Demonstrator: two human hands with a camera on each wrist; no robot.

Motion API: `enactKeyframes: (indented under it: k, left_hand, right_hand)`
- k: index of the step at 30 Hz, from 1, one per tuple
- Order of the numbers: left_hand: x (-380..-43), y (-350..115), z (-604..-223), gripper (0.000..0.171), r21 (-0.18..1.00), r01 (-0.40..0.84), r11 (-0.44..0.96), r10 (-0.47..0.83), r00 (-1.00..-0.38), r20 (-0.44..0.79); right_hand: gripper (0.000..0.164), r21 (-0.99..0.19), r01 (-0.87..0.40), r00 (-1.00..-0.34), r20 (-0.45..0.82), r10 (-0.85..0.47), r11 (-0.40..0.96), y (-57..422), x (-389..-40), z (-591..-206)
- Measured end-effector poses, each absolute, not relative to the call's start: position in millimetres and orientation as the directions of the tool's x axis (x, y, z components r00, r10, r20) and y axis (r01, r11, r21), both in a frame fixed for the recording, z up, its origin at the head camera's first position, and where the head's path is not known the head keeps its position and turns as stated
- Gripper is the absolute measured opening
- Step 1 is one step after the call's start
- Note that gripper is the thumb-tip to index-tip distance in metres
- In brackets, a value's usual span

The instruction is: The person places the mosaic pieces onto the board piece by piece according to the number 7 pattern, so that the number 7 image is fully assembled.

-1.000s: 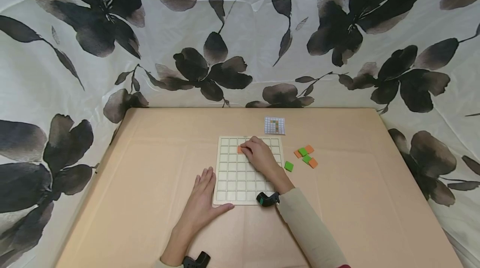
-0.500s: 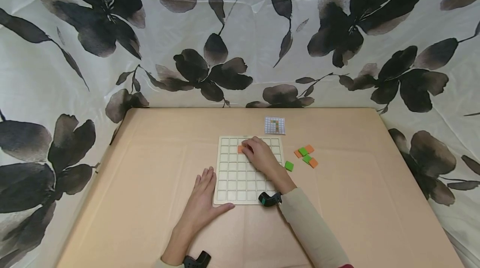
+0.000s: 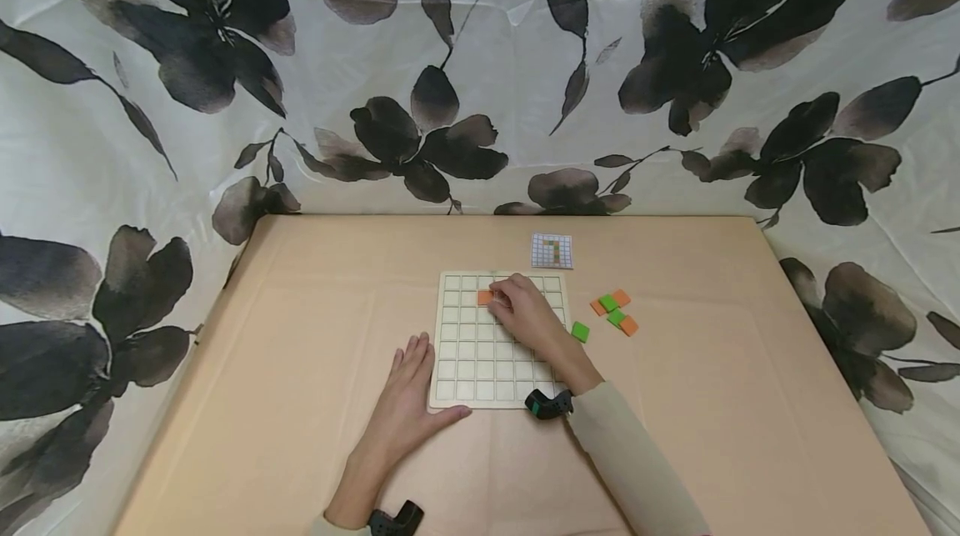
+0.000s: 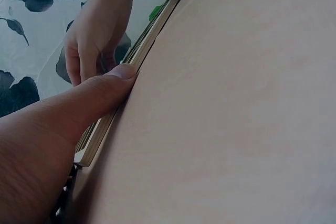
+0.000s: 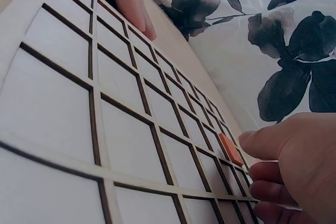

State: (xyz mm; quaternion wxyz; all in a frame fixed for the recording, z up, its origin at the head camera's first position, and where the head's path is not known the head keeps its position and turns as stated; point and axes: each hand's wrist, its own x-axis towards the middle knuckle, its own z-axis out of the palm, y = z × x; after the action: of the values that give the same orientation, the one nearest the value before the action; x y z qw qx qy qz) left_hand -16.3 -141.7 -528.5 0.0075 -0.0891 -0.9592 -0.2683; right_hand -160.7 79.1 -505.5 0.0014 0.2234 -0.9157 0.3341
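Note:
A pale grid board (image 3: 476, 371) lies on the table, divided into square cells. One orange square tile (image 3: 484, 298) sits in a cell near its top, seen also as a small orange tile (image 5: 230, 149) in the right wrist view. Just right of it is my right hand (image 3: 531, 321), thumb and forefinger slightly parted, the other fingers bent, nothing visible between them. My left hand (image 3: 405, 404) rests at the board's lower left corner, fingers straight along the left side. In the left wrist view its thumb (image 4: 100, 95) lies against the board's near edge.
Several loose green and orange tiles (image 3: 615, 318) lie right of the board, with a single green tile (image 3: 580, 332) closer to its edge. Behind the board lies a small printed grid card (image 3: 551, 252). A floral cloth (image 3: 480, 61) hangs beyond the table (image 3: 337, 286).
My right hand has shifted slightly right, off the orange tile, and its thumb and forefinger have parted, so more of the tile shows. The left hand stays in place.

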Motion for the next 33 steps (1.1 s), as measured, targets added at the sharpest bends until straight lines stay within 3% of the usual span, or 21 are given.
enactKeyframes:
  k: [33]
  left_hand:
    - [-9.6, -150.9, -528.8, 0.115, 0.503, 0.21, 0.838, 0.191, -0.977, 0.09]
  right_hand:
    - [0.04, -0.545, -0.349, -0.936, 0.162, -0.313, 0.763, 109.9, -129.1, -492.0]
